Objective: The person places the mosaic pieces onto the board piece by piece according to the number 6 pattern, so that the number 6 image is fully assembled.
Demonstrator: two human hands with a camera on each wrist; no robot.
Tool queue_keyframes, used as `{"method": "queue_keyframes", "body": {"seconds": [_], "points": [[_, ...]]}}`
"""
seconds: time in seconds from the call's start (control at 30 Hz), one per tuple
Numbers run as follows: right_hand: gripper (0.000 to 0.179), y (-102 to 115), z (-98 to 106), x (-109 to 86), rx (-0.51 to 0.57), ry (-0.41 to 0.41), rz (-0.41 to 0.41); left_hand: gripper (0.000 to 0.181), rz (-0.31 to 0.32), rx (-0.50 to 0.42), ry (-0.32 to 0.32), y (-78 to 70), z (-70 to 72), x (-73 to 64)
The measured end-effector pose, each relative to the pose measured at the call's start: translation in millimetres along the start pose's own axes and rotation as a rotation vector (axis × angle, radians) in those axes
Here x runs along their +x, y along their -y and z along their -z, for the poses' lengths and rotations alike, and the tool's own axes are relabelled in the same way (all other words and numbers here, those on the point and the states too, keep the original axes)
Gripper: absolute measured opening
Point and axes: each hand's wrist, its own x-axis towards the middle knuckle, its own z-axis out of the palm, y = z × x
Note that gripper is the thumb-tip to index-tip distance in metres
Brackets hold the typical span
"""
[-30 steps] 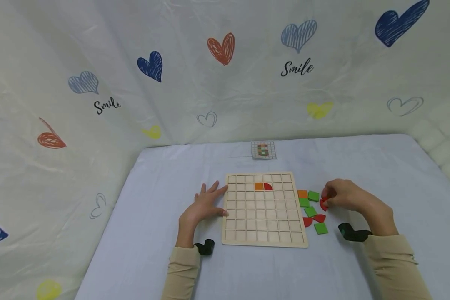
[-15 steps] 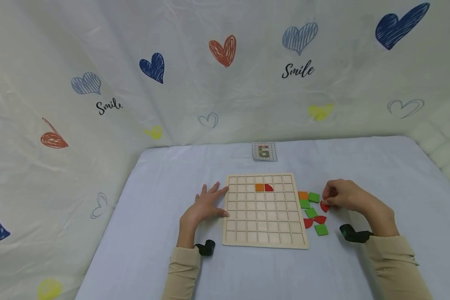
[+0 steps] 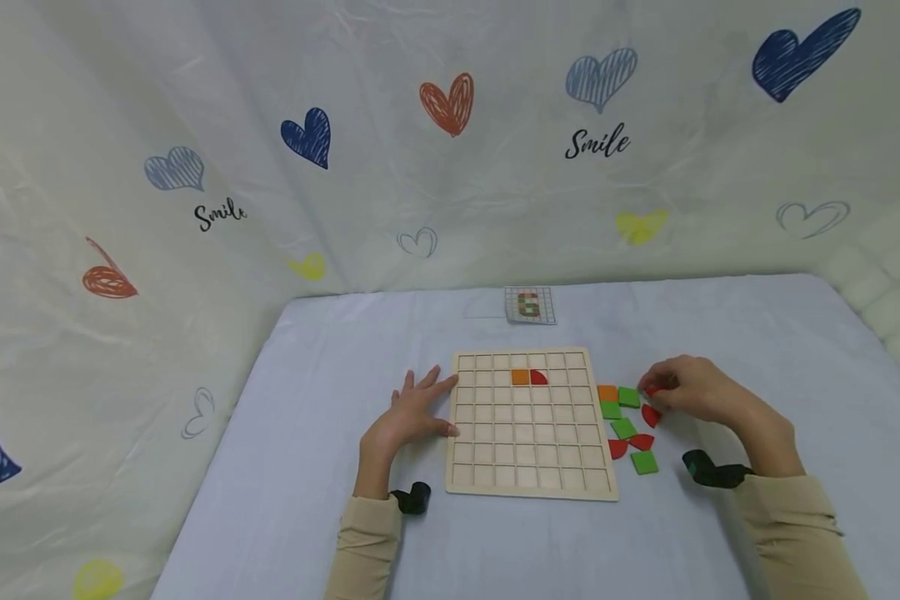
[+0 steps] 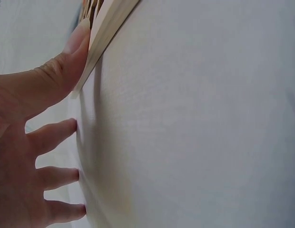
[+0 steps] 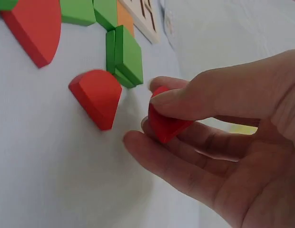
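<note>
The right hand (image 3: 693, 392) pinches a red piece (image 5: 165, 127) between thumb and fingertips; the other fingers lie slightly bent and apart below it. The piece looks tilted and seems clear of the cloth, and the thumb hides enough of it that its full outline cannot be told.

Just nearer the person than those fingertips lies a loose red piece (image 3: 651, 415), not touched by them. Just left of the fingertips is a green square (image 3: 628, 397), with an orange square (image 3: 607, 392) past it, beside the board (image 3: 532, 479). Further towards the person are more green and red pieces.

The left hand (image 3: 411, 412) has its fingers spread. Its thumb (image 4: 66, 61) touches the board's side; the index fingertip is at the same edge, higher up. On the board, well to the right of these fingers, sit an orange tile (image 3: 521, 377) and a red tile (image 3: 538, 377).

The pinch takes in only a small part of the piece, so a slight roll of the thumb could let it turn or drop. With the loose red piece so near, a low sweep of the lower fingers could knock it. Uneven pressure from the left thumb could skew the board.
</note>
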Motion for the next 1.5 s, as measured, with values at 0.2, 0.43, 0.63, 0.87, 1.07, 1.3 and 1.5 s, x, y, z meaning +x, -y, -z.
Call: {"method": "queue_keyframes", "body": {"seconds": [0.2, 0.43, 0.63, 0.87, 1.07, 1.3, 1.5], "points": [[0.019, 9, -7, 5.0, 0.047, -0.054, 0.068, 0.087, 0.0, -0.001, 0.006, -0.7, 0.2, -1.8], [0.016, 25, -14, 16.0, 0.08, -0.11, 0.144, 0.087, -0.004, -0.005, -0.005, -1.0, 2.3, -2.2], [0.024, 38, -19, 25.0, 0.094, -0.125, 0.17, 0.087, -0.001, 0.0, -0.004, -1.0, 3.3, -2.8], [0.016, 51, -25, 35.8, 0.124, -0.167, 0.219, 0.087, 0.009, 0.003, -0.009, 1.0, 2.9, -2.2], [0.013, 60, -29, 45.6, 0.12, -0.182, 0.26, 0.087, 0.009, 0.01, -0.011, 0.4, 1.1, -0.6], [0.015, 71, -33, 54.1, 0.119, -0.137, 0.289, 0.087, 0.01, 0.004, -0.002, -2.0, 0.8, -0.4], [0.017, 83, -36, 58.1, 0.118, -0.118, 0.322, 0.087, 0.011, 0.0, -0.003, -3.0, 0.6, -0.4]]}}
